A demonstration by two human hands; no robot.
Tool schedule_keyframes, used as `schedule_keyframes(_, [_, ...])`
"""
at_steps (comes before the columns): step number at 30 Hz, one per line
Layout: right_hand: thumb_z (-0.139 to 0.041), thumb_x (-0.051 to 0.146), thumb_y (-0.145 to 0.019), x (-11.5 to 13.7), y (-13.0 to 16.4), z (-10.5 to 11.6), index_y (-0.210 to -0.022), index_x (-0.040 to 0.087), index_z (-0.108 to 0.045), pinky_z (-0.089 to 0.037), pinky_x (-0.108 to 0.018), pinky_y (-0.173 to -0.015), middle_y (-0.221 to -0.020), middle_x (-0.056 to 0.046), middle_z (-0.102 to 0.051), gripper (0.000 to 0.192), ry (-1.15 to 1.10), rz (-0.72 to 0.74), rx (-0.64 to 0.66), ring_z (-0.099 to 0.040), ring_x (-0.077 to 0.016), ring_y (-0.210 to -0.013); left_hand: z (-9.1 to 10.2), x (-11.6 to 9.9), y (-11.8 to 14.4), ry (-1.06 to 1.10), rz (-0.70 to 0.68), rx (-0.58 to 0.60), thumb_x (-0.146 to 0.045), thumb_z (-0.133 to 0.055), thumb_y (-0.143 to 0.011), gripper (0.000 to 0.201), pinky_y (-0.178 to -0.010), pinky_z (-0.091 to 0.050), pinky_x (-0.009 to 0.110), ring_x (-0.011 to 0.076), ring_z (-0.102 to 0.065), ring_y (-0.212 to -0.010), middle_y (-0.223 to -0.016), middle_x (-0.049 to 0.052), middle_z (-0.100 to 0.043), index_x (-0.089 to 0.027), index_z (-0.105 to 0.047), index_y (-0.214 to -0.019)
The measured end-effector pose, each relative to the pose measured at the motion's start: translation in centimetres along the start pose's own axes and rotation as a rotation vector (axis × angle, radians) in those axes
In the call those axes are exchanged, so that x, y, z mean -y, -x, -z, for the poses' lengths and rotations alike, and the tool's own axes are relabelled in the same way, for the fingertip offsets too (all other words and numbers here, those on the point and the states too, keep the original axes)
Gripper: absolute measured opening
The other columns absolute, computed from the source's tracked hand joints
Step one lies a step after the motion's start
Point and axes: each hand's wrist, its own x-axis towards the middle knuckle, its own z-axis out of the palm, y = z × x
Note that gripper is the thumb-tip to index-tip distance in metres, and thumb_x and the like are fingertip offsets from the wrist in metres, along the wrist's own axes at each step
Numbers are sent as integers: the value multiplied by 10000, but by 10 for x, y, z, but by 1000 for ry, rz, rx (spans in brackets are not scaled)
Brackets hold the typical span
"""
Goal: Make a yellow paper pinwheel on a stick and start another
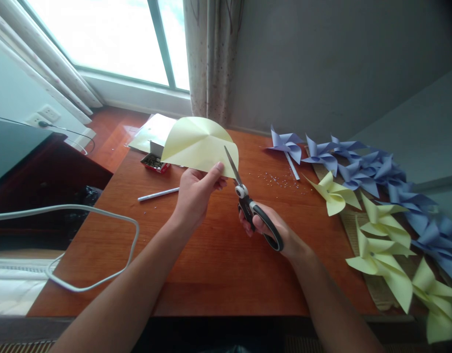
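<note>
A creased sheet of yellow paper [196, 139] with a rounded outline is held up above the table, pinched at its lower edge by my left hand [198, 191]. My right hand [270, 228] grips black-and-white scissors [252, 203] by the handles. Their blades point up and to the left and overlap the paper's right part, near its edge. Whether the blades are parted around the paper is hard to make out. Beneath my left hand, a pale paper stick [158, 194] lies on the wooden table, partly hidden by that hand.
Yellow pinwheels [373, 255] and purple pinwheels [365, 169] cover the right side on brown cardboard [382, 294]. One purple pinwheel [284, 144] has a stick, near scattered tiny bits [279, 180]. A red box of pins [155, 163] and paper sheets [148, 135] sit behind. A white cable [135, 240] loops left.
</note>
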Motion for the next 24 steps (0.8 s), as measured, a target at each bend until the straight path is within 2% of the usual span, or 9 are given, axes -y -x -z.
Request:
schedule_keyframes(10, [-599,714,-850,-4,-1,1,-943,180,-566,-372,-289,-624,-757,-15,-520,543,-8,-9,-5,-462,-155,-682,-1,-1,1,-8,15,-1,-358,-851,-718,285,-551,-447,210,97,-578,-554,-625,30,-656,-119,-696,-698])
schedule_keyframes(24, [-594,702,-856,-1,0,0,-936,178,-562,-367,-284,-614,-777,-21,-519,531,4,-4,-22,-468,-152,-682,0,-1,1,-21,-9,9,-340,-821,-759,248,-548,-454,206,98,-585,-564,-627,23,-655,-131,-702,-699])
